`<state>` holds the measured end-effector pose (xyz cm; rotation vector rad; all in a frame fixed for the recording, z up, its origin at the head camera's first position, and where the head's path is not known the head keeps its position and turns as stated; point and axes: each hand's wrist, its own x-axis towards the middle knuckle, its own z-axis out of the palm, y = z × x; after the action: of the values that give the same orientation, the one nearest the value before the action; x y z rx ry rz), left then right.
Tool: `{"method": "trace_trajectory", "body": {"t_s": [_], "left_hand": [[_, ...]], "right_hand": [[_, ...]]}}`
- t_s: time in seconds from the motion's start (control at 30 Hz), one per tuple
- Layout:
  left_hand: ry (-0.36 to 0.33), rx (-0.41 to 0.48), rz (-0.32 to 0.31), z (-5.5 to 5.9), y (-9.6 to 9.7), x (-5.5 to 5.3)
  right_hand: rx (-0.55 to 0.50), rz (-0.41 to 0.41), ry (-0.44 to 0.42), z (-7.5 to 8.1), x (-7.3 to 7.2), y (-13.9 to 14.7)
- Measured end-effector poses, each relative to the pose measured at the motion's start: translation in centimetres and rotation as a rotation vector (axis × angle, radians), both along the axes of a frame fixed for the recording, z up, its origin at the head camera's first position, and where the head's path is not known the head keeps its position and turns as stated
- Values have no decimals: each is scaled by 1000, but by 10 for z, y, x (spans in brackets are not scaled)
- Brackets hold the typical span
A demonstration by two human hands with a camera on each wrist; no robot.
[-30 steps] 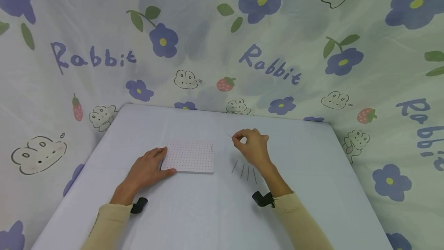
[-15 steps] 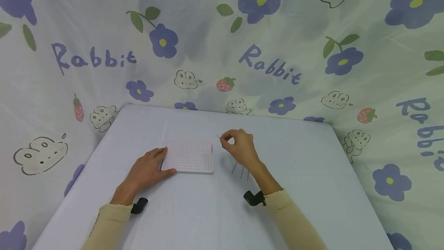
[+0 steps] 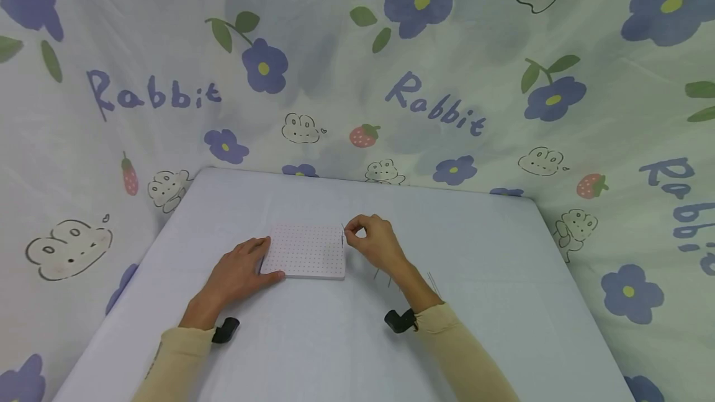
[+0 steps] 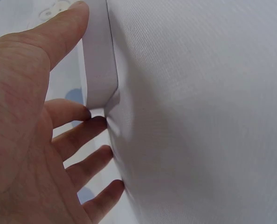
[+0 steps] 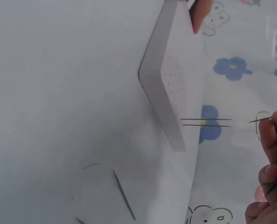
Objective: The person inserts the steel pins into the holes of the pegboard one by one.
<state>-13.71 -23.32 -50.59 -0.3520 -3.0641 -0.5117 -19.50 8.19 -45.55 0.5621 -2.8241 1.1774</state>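
A broad desk (image 3: pixel 475 228) is covered by pale, finely woven cloth, faintly creased and softly shadowed beneath the arms. It is enclosed behind and along both sides by a hanging drape (image 3: pixel 329 89), which is printed with violet-blue flowers, green leaves, strawberries, outlined rabbits and the word "Rabbit".

On the desk, left of centre, a white dotted board (image 3: pixel 304 252) is laid flat. Its left side is touched by the left hand (image 3: pixel 237 272), whose fingers are extended and whose thumb is placed along the near edge. By the right hand (image 3: pixel 377 242) a thin needle (image 5: pixel 259 120) is pinched between thumb and fingertips; it is held above the board's right edge, apart from it. Two standing needles (image 5: pixel 206 119) are set upright near that edge. More loose needles (image 5: pixel 124 195) are scattered on the cloth to the right, partly hidden by the right forearm. Both arms are covered by beige sleeves (image 3: pixel 181 352).
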Motion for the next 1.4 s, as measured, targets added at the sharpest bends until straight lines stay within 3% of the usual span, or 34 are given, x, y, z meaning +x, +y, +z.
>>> {"method": "trace_trajectory", "body": {"t_s": [0.63,1.4], "left_hand": [[12,1,-3,0,0,0],[6,1,7,-2,-1,0]], "right_hand": [[57,19,2,-30,-9,-7],[105,8,22,-42,-10,-9]]}}
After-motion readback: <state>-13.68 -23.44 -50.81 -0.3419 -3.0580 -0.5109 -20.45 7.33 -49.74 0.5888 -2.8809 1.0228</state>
